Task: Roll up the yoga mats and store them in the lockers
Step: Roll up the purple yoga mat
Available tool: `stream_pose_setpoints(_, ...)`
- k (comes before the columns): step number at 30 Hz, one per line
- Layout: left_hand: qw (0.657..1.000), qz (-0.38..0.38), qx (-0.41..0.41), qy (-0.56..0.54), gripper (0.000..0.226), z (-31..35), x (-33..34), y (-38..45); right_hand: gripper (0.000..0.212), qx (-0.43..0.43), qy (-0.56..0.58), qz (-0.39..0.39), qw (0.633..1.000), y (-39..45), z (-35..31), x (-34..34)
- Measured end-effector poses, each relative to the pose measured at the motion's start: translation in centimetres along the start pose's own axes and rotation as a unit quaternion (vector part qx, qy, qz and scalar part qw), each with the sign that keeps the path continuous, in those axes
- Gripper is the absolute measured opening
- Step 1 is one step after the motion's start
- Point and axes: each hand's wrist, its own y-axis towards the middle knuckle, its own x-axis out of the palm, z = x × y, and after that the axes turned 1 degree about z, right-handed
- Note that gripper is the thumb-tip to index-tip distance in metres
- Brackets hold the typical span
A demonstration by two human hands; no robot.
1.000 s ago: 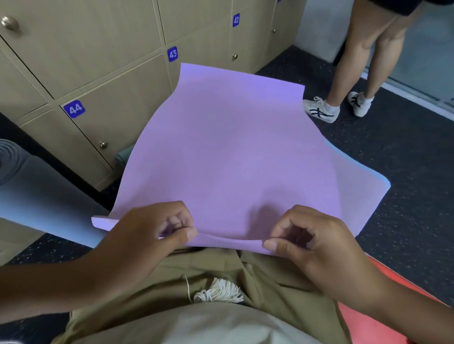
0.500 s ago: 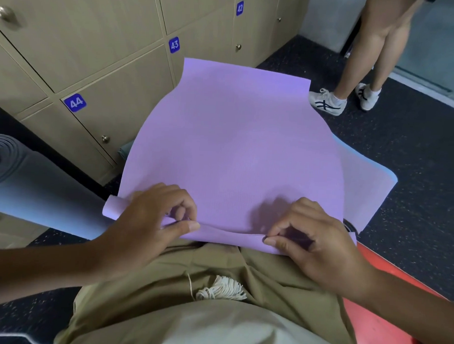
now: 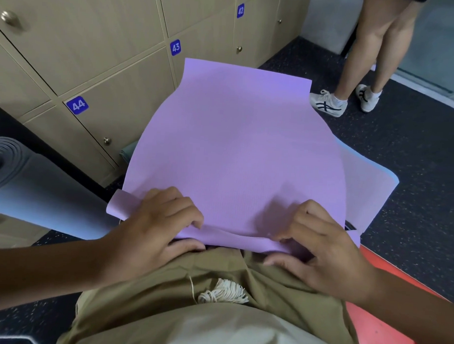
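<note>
A purple yoga mat [image 3: 235,146] lies spread on the dark floor in front of my knees, its far end toward the lockers. Its near edge is curled over into a small first roll. My left hand [image 3: 161,221] grips the left part of that roll, fingers curled over the top and thumb underneath. My right hand [image 3: 318,251] grips the right part the same way. A rolled grey-blue mat [image 3: 32,189] lies at the left. A light blue mat [image 3: 370,193] shows from under the purple one at the right.
Beige lockers [image 3: 116,70] numbered 42, 43 and 44 line the left and back, doors shut. A person's legs [image 3: 366,53] in white sneakers stand at the back right. A red mat [image 3: 386,321] lies under my right forearm. A green object [image 3: 126,154] sits by locker 44.
Both hands have turned the mat's near edge over, from a flat pinched edge into a small roll. The fingers now lie over the top of it.
</note>
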Motion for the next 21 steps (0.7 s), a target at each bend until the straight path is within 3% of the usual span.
stream_pose_setpoints(4, 0.989, 0.02, 0.071, 0.125, 0.043, -0.2, 0.4, 0.5, 0.039, -0.027, -0.049, -0.003, 0.998, 0.0, 0.3, -0.1)
stream_pose_setpoints(10, 0.941, 0.067, 0.14, 0.3, 0.057, -0.3, 0.5, 1.0, 0.045, -0.07, -0.135, 0.002, 0.988, 0.1, 0.2, 0.1)
stream_pose_setpoints(13, 0.936, 0.074, 0.156, 0.306, 0.055, -0.5, 0.7, 0.9, 0.041, -0.08, -0.177, 0.009, 0.981, 0.3, -0.2, 0.2)
stream_pose_setpoints(17, 0.955, 0.043, 0.163, 0.244, 0.058, -1.2, 0.6, 0.7, 0.037, -0.061, -0.226, 0.007, 0.972, 0.0, -1.2, 0.7)
stream_pose_setpoints(21, 0.975, 0.046, 0.106, 0.189, 0.061, -0.8, 0.1, 0.8, 0.039, -0.001, -0.257, 0.022, 0.966, -0.2, -1.8, 1.3)
